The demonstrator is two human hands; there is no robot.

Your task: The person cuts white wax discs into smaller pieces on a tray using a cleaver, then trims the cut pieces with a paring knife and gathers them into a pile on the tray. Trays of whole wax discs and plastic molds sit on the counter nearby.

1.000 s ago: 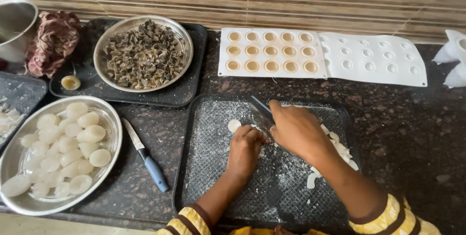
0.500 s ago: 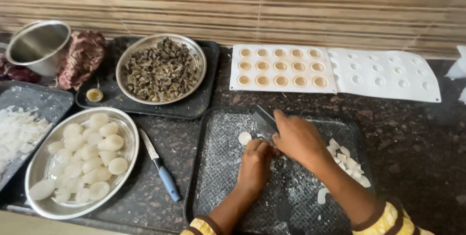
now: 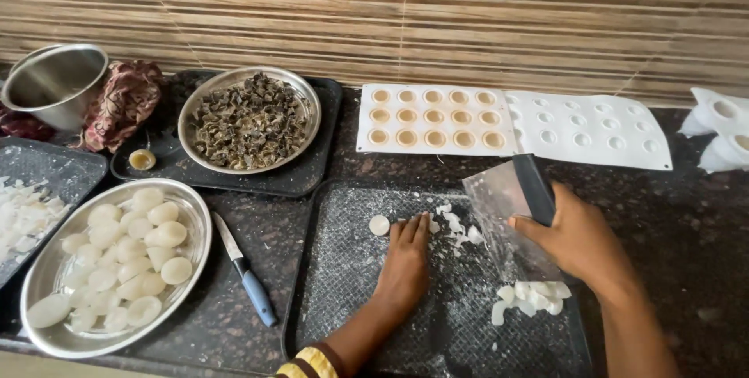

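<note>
1. White fruit pieces (image 3: 452, 226) lie chopped on the dark tray (image 3: 343, 269) in front of you, near its far edge, between your two hands.
2. Far left of that tray, a steel pot (image 3: 55, 81) stands at the back beside a patterned red cloth (image 3: 121, 101), and another dark tray (image 3: 47, 175) with white bits shows at the frame edge.
3. Left of the dark tray, a steel plate (image 3: 39, 284) holds pale, peeled round fruits (image 3: 129, 253).
4. Behind the dark tray and to its left, a steel bowl (image 3: 304, 101) full of dark peelings sits on a black tray of its own.
5. A blue-handled knife (image 3: 246, 273) lies on the counter just beside the dark tray's left rim, touched by neither hand.
6. One round white slice (image 3: 379, 225) rests on the tray, just left of your left fingertips.
7. Your left hand (image 3: 406, 261) lies flat on the tray, palm down, fingers together and stretched out, gripping nothing, tips touching the chopped pieces.
8. Behind the tray, a white mould sheet (image 3: 585, 128) lies by the wall, its left cups filled, its right cups unfilled.
9. Your right hand (image 3: 577, 241) is clamped on the black handle of a steel scraper (image 3: 507, 214), whose blade stands tilted over the tray's right half.
10. A small heap of white slices (image 3: 530, 298) sits on the tray below that hand.
</note>
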